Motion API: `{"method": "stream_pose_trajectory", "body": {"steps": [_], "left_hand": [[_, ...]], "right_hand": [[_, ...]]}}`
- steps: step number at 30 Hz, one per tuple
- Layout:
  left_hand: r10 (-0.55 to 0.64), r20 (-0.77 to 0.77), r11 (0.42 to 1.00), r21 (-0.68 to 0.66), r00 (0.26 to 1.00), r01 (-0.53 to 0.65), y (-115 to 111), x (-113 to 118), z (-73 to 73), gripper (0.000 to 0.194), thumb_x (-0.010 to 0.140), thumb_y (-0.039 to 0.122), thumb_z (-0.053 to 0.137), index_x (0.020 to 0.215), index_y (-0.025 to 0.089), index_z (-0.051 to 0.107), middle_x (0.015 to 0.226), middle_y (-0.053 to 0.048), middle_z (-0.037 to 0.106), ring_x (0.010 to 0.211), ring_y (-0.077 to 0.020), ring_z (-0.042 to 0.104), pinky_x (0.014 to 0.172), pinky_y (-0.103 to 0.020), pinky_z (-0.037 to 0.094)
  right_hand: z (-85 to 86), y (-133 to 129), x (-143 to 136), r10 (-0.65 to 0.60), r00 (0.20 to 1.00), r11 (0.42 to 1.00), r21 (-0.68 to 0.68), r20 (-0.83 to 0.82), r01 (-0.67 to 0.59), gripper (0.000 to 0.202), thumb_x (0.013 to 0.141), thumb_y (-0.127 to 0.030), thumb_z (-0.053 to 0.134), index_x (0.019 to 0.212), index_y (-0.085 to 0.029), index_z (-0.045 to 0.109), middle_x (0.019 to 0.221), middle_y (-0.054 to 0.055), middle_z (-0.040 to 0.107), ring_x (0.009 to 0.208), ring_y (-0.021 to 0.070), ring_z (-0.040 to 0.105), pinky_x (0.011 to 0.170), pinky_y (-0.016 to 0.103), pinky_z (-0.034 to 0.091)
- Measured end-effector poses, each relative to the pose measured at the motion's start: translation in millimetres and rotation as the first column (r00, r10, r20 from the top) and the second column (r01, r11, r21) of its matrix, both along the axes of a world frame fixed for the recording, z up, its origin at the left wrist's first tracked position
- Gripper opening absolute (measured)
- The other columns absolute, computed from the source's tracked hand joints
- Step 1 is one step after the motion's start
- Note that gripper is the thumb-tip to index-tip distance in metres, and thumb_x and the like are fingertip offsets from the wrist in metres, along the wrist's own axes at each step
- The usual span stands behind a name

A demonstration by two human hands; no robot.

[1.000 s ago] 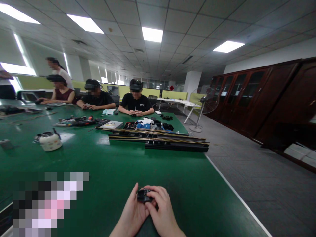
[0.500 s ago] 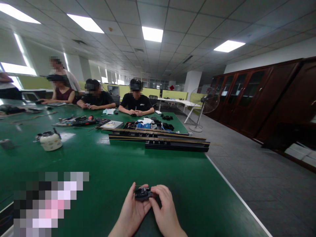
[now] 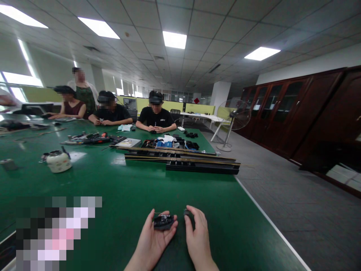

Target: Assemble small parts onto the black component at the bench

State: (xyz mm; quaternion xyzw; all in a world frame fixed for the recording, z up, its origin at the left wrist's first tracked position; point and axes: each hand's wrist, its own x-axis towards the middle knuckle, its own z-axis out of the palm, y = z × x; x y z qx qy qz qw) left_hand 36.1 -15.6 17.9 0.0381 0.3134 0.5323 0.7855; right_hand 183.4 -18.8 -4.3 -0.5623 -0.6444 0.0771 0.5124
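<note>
Table green | floor grey, 1 fan | hands grasping black device (left), small piece (right)

A black device is cradled in the left hand above the green desk — a small dark piece is pinched by the right hand's fingers, just apart. Black rails are laid beyond; a cream pot is seen left.
</note>
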Motion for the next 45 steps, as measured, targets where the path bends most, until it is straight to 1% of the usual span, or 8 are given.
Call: {"method": "stream_pose_trajectory", "body": {"steps": [6,15,21,29,33,40,43,45], "left_hand": [[-0.002,0.006,1.0,-0.006,1.0,0.002,1,0,0.1,0.029,0.083,0.037,0.047,0.089,0.01,0.056,0.087,-0.021,0.068,0.072,-0.0259,0.068,0.068,-0.036,0.052],[-0.005,0.008,1.0,-0.006,1.0,0.005,1,0,-2.0,0.03,0.083,0.038,0.046,0.09,0.01,0.055,0.088,-0.023,0.068,0.072,-0.0263,0.068,0.066,-0.035,0.052],[-0.005,0.009,1.0,-0.008,1.0,0.006,2,0,-2.3,0.031,0.083,0.039,0.047,0.091,0.01,0.055,0.089,-0.022,0.067,0.073,-0.0263,0.068,0.066,-0.036,0.052],[-0.002,0.021,1.0,-0.026,1.0,0.003,0,1,2.9,0.028,0.081,0.037,0.049,0.087,0.01,0.057,0.083,-0.02,0.069,0.069,-0.0259,0.068,0.063,-0.035,0.053],[-0.008,0.027,1.0,-0.021,1.0,0.009,0,1,3.2,0.028,0.08,0.037,0.051,0.087,0.01,0.056,0.085,-0.021,0.069,0.072,-0.0273,0.068,0.065,-0.035,0.053],[0.003,0.011,1.0,-0.011,1.0,-0.003,0,0,3.4,0.027,0.08,0.036,0.052,0.09,0.011,0.055,0.085,-0.019,0.069,0.076,-0.0282,0.068,0.065,-0.037,0.053],[0.005,0.019,1.0,-0.009,1.0,-0.005,0,0,1.6,0.026,0.08,0.036,0.052,0.088,0.012,0.056,0.084,-0.017,0.069,0.075,-0.0271,0.068,0.067,-0.037,0.052],[0.007,0.029,1.0,0.0,1.0,-0.007,0,0,-0.2,0.026,0.081,0.036,0.052,0.086,0.011,0.057,0.081,-0.017,0.069,0.073,-0.0253,0.068,0.069,-0.036,0.052]], "right_hand": [[-0.9,3,7,-0.058,0.997,0.998,-0.021,-0.042,0.058,0.026,0.085,-0.028,0.044,0.107,-0.021,0.054,0.105,0.008,0.06,0.101,0.0222,0.054,0.087,0.039,0.043],[1.0,7,14,-0.123,0.99,0.992,0.009,-0.07,0.124,0.027,0.085,-0.032,0.043,0.105,-0.02,0.055,0.105,0.01,0.061,0.1,0.0234,0.054,0.087,0.041,0.042],[1.1,7,16,-0.135,0.989,0.99,0.035,-0.064,0.137,0.027,0.085,-0.033,0.042,0.104,-0.019,0.055,0.103,0.01,0.061,0.099,0.0228,0.055,0.087,0.041,0.042],[0.3,7,16,-0.121,0.992,0.991,0.06,-0.042,0.123,0.026,0.086,-0.031,0.041,0.104,-0.019,0.056,0.103,0.01,0.062,0.099,0.0223,0.055,0.086,0.04,0.043],[1.6,6,14,-0.102,0.995,0.992,0.077,-0.01,0.103,0.026,0.085,-0.03,0.042,0.104,-0.019,0.057,0.103,0.01,0.062,0.099,0.0223,0.055,0.085,0.04,0.044],[6.9,2,8,-0.049,0.995,0.998,0.034,0.09,0.046,0.021,0.083,-0.027,0.049,0.099,-0.021,0.06,0.096,0.007,0.064,0.094,0.0218,0.057,0.084,0.04,0.045],[8.7,-3,2,0.003,0.993,1.0,0.018,0.121,-0.005,0.02,0.08,-0.027,0.054,0.098,-0.022,0.061,0.095,0.006,0.065,0.096,0.0222,0.056,0.086,0.04,0.044],[10.8,-5,-2,0.069,0.989,0.998,-0.01,0.13,-0.069,0.02,0.079,-0.027,0.056,0.098,-0.024,0.062,0.097,0.006,0.064,0.098,0.0224,0.055,0.087,0.04,0.044]]}}
